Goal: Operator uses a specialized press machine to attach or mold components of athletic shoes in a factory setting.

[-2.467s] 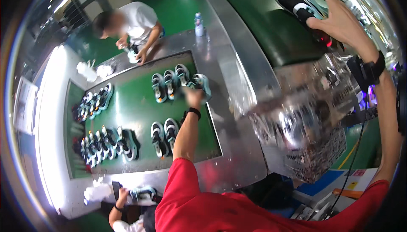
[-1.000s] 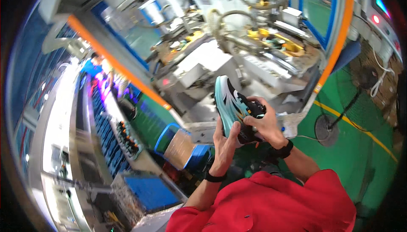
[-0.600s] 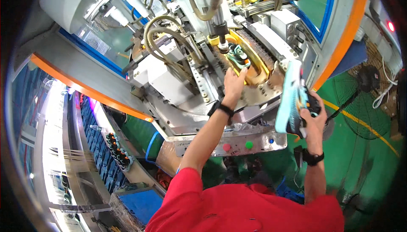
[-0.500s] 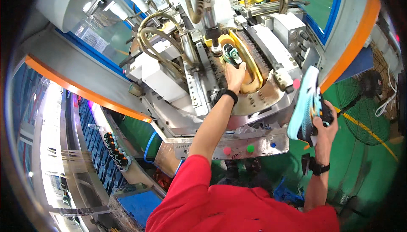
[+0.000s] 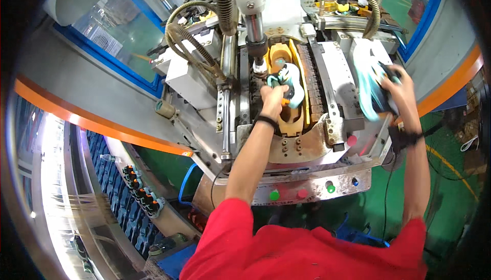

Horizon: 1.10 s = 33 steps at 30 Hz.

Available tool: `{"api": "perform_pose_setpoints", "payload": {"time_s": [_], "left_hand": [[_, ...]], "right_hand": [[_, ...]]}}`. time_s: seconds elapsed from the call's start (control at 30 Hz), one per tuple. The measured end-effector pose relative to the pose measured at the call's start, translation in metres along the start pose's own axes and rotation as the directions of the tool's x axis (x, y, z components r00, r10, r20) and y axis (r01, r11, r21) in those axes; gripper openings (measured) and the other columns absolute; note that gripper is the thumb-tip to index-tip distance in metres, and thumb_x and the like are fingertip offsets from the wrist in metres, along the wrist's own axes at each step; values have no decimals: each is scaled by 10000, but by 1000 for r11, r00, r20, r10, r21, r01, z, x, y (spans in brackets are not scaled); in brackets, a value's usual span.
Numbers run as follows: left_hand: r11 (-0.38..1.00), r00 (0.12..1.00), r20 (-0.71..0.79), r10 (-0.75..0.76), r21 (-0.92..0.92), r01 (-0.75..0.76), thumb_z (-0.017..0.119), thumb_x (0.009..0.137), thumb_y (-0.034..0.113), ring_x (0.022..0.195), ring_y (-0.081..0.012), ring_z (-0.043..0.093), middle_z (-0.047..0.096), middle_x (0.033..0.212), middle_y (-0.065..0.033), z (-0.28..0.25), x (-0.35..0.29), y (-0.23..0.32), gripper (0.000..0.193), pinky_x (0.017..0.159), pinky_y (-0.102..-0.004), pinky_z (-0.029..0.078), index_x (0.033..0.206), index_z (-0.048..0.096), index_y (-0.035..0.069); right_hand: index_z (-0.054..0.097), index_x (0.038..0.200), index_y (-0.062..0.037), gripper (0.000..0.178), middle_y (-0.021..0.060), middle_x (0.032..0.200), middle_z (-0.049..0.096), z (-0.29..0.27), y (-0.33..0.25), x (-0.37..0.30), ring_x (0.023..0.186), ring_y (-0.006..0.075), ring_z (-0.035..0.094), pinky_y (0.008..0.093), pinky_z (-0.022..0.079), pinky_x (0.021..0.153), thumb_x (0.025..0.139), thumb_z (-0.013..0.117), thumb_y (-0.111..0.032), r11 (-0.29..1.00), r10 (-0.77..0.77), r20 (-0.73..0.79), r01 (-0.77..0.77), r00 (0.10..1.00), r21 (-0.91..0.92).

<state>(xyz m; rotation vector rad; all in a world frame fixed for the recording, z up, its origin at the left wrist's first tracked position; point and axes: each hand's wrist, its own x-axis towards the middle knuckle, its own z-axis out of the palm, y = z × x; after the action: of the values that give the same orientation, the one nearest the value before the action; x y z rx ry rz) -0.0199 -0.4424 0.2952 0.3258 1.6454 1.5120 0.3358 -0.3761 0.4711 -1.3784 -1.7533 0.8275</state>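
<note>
My left hand (image 5: 273,98) is closed on a shoe (image 5: 294,80) with a dark and teal upper and a pale sole. That shoe is tilted over the long yellow mould (image 5: 291,128) of a press, beside the vertical metal rod (image 5: 258,55). On the right, my right hand (image 5: 403,93) grips a second shoe (image 5: 369,88), pale blue and white with a dark opening, smeared by motion. It is raised over the right side of the machine, its sole facing left. My fingers partly hide both shoes.
Green, red and blue buttons line the machine's front panel (image 5: 312,194). Ribbed hoses (image 5: 186,11) arch over the left side. To the left, several dark shoes (image 5: 140,190) stand along a conveyor edge. An orange-edged guard (image 5: 102,132) curves nearby, and a floor fan stands at right.
The shoe in my left hand has turned, showing more of its pale sole. My right hand has carried the other shoe forward over the machine. The view has shifted too.
</note>
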Motion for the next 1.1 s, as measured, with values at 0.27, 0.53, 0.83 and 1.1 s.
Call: {"api": "perform_pose_setpoints", "payload": {"time_s": [0.27,0.53,0.83,1.1], "left_hand": [[994,980,194,-32,-99,52,691,822,39,1003,-157,597,610,1130,-70,-174,-284,42,497,893,-292,480,1272,499,-51],[987,858,-514,19,-129,-99,615,799,-54,1002,-172,610,607,1165,-106,-256,-449,21,522,895,-296,476,1297,461,-78],[965,497,-850,-175,-249,-84,615,873,54,812,-147,633,655,985,-68,-251,-516,-64,294,701,-269,510,1152,586,-33],[799,358,-895,-267,-413,-437,685,829,15,881,-180,648,662,1004,-114,-248,-598,-190,371,790,-295,523,1163,559,-83]], "right_hand": [[623,1102,49,641,240,1116,653,262,-21,93,1031,336,648,393,517,871,588,801,-290,899,157,521,97,839,-427],[434,1248,29,519,265,1017,658,388,19,59,935,386,672,458,535,823,809,604,-189,820,-9,141,88,990,-566],[599,1050,-31,228,166,962,612,292,-26,-237,882,343,595,427,480,766,824,622,-52,653,-713,530,710,459,263],[626,1075,-61,244,163,1013,604,384,119,-326,1001,356,557,437,463,855,839,566,-69,558,-725,665,719,180,415]]}}
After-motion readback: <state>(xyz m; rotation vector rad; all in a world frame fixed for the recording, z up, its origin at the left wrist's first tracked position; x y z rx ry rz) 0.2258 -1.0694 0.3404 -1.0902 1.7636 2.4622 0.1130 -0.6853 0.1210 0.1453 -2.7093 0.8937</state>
